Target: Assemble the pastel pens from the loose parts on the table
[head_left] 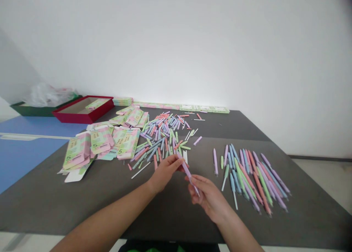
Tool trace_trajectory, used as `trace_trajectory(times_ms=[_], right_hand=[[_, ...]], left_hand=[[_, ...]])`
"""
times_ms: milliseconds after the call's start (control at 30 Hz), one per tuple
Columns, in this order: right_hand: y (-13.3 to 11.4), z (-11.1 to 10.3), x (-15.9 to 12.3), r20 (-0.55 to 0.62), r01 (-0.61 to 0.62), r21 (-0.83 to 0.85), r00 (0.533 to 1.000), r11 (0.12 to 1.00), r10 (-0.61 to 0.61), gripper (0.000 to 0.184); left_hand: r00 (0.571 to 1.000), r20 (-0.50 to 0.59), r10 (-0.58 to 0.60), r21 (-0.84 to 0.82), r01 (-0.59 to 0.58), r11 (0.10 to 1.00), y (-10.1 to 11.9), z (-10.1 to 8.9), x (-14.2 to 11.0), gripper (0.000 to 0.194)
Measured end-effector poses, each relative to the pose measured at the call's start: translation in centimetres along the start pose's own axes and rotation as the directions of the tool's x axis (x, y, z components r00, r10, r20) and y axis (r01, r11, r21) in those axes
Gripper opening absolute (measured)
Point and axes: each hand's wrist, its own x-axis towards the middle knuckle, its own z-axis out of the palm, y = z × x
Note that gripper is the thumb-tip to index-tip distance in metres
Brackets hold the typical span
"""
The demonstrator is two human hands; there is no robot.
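Between my two hands, above the dark table, is a purple pen, slanting down to the right. My left hand pinches its upper part, and my right hand grips the lower part near the clear end. Just beyond the hands lies a loose heap of pastel pen parts in purple, blue, green and coral, with thin white refills among them. To the right of my right hand, several pens lie side by side in a rough group. A green piece with a white refill lies at their near left.
Flat printed cartons are piled on the left of the dark table. A red tray and a green tray with plastic bags stand at the back left. Boxes line the wall.
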Motion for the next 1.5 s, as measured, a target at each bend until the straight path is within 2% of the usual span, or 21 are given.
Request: trace_trajectory(times_ms=[67,100,167,233,300,367,433,533,667,800,867,1033,1133,1333,1500], right_hand=[[-0.3,-1.2,-0.1,-0.090,0.117,-0.180,0.987,0.977,-0.135,0.032],[-0.6,-2.2,-0.1,-0.152,0.161,-0.302,0.965,0.939,-0.214,0.033],[-1.7,-4.7,-0.1,-0.294,0.149,-0.582,0.878,0.799,-0.378,0.035],[-2.9,-7.3,0.0,-0.414,-0.087,-0.819,0.774,0.566,-0.480,0.038],[-3.9,-9.3,0.2,-0.431,-0.304,-0.900,0.716,0.312,-0.548,0.039],[-4.5,-10.3,0.4,-0.415,-0.437,-0.893,0.715,0.103,-0.563,0.039],[-4.6,-10.2,0.5,-0.401,-0.514,-0.855,0.732,-0.061,-0.550,0.040],[-4.7,-9.4,0.5,-0.391,-0.572,-0.796,0.737,-0.200,-0.551,0.040],[-5.4,-8.7,1.0,-0.292,-0.498,-0.831,0.770,-0.249,-0.567,0.033],[-6.1,-8.0,2.5,-0.107,-0.301,-0.911,0.835,-0.283,-0.540,0.026],[-6.3,-7.3,3.3,-0.061,-0.219,-0.937,0.872,-0.274,-0.486,0.024],[-6.7,-4.4,5.9,-0.036,-0.144,-0.950,0.931,-0.276,-0.364,0.025],[-6.2,-2.6,7.8,-0.048,-0.140,-0.948,0.950,-0.286,-0.309,0.027],[-3.8,-0.2,10.7,-0.119,-0.189,-0.937,0.963,-0.295,-0.240,0.030],[-3.2,-0.5,10.7,-0.130,-0.197,-0.933,0.965,-0.302,-0.227,0.028]], left_hand=[[0.996,-0.028,-0.082,0.022,0.083,0.996,-0.6,0.2,0.0,0.028],[0.993,-0.039,-0.111,0.036,0.113,0.993,-0.9,0.3,0.0,0.030],[0.990,-0.036,-0.139,0.070,0.141,0.988,-1.4,0.5,-0.1,0.032],[0.990,-0.010,-0.140,0.103,0.140,0.985,-1.5,0.6,-0.2,0.031],[0.991,0.014,-0.135,0.130,0.132,0.983,-1.5,0.7,-0.3,0.029],[0.990,0.018,-0.138,0.148,0.134,0.980,-1.5,0.8,-0.4,0.029],[0.990,0.013,-0.142,0.156,0.138,0.978,-1.5,0.8,-0.4,0.028],[0.990,0.004,-0.138,0.151,0.136,0.979,-1.6,0.6,-0.4,0.029],[0.993,-0.037,-0.108,0.127,0.112,0.986,-1.3,0.4,-0.4,0.028],[0.990,-0.128,-0.059,0.121,0.075,0.990,-0.4,-0.6,-0.4,0.029],[0.982,-0.188,-0.024,0.124,0.048,0.991,0.0,-1.7,-0.4,0.030],[0.934,-0.342,0.099,0.179,-0.039,0.983,-0.2,-5.1,0.3,0.032],[0.904,-0.400,0.154,0.236,-0.061,0.970,-0.8,-6.2,0.9,0.032],[0.896,-0.407,0.180,0.289,-0.061,0.955,-1.1,-6.4,1.0,0.030],[0.898,-0.405,0.171,0.259,-0.067,0.964,-1.0,-6.3,0.8,0.031]])
